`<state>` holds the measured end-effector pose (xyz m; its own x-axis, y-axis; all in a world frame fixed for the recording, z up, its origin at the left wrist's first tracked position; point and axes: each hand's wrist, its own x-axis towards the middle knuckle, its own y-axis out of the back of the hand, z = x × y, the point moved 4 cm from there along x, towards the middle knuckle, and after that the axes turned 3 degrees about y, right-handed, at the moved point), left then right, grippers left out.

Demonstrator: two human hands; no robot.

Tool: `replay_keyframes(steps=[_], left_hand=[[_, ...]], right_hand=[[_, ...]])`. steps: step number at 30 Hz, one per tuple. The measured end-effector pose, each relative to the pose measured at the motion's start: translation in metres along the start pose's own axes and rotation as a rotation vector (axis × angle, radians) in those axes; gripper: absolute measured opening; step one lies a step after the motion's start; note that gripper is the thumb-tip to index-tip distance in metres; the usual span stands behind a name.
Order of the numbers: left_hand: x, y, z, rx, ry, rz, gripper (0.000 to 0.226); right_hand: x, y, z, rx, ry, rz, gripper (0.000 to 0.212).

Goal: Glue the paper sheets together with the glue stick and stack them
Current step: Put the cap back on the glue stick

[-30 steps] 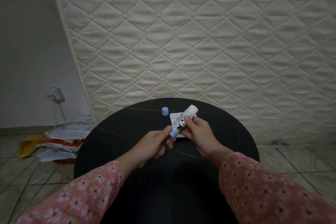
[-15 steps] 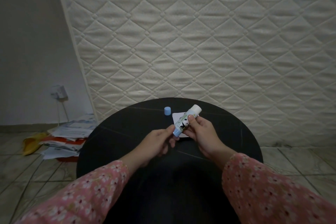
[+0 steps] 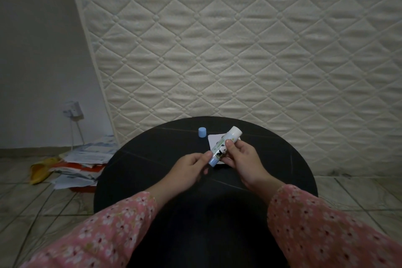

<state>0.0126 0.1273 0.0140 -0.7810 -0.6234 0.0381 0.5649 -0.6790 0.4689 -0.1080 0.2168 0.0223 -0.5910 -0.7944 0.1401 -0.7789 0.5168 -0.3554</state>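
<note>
A white glue stick (image 3: 226, 142) with a panda print and a blue base is held tilted above the round black table (image 3: 152, 159), its white tip pointing up and to the right. My right hand (image 3: 243, 161) grips its body. My left hand (image 3: 191, 166) pinches the blue base at the lower end. The blue cap (image 3: 202, 132) stands on the table behind my hands. A small stack of white paper sheets (image 3: 214, 140) lies under the stick, partly hidden by it and my right hand.
A quilted white mattress (image 3: 239, 39) leans upright right behind the table. On the tiled floor to the left lies a messy pile of papers (image 3: 80, 165). A wall socket with a cable (image 3: 72, 111) sits above that pile.
Both hands keep the same hold on the glue stick. The view has shifted slightly; nothing else has visibly moved.
</note>
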Motion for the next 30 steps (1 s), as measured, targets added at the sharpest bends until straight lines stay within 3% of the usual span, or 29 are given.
replay_keyframes(steps=[4, 10, 16, 22, 25, 27, 30], left_hand=[[-0.003, -0.004, 0.002, -0.004, 0.042, -0.046, 0.055], [-0.004, 0.000, 0.003, 0.115, -0.079, -0.002, 0.042], [-0.006, -0.009, 0.004, -0.165, 0.015, -0.101, 0.044], [-0.006, -0.009, 0.004, -0.075, -0.011, -0.045, 0.050], [-0.005, -0.002, 0.005, -0.032, -0.077, 0.014, 0.035], [-0.004, 0.000, 0.005, -0.030, -0.075, 0.002, 0.030], [-0.004, -0.003, 0.005, -0.122, 0.005, -0.065, 0.041]], right_hand=[[0.000, 0.001, -0.001, -0.035, 0.008, 0.008, 0.017], [0.000, 0.000, 0.000, -0.078, 0.020, 0.010, 0.016], [0.001, 0.000, -0.002, -0.058, 0.008, 0.006, 0.017], [0.001, 0.002, -0.004, -0.056, 0.031, 0.040, 0.016], [0.001, 0.002, -0.004, -0.056, 0.032, 0.038, 0.015], [0.000, 0.003, -0.004, -0.056, 0.022, 0.028, 0.016], [0.000, 0.004, -0.004, -0.059, 0.017, 0.010, 0.018]])
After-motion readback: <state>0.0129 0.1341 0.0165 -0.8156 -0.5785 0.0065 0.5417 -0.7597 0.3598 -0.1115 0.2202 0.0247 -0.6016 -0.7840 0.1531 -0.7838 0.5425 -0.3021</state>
